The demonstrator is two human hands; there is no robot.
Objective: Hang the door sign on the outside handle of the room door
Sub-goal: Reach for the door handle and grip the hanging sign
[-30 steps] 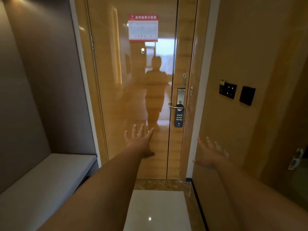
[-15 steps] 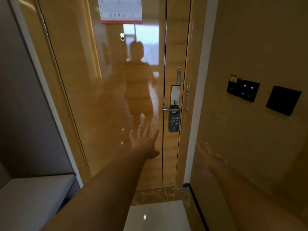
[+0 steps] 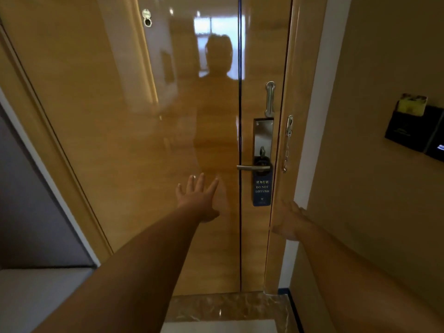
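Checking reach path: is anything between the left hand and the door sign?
In the head view, only bare glossy door with its dark vertical seam separates the left hand from the door sign.

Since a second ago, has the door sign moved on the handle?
No. The door sign hangs from the same lever handle, below the lock plate; only the camera came closer.
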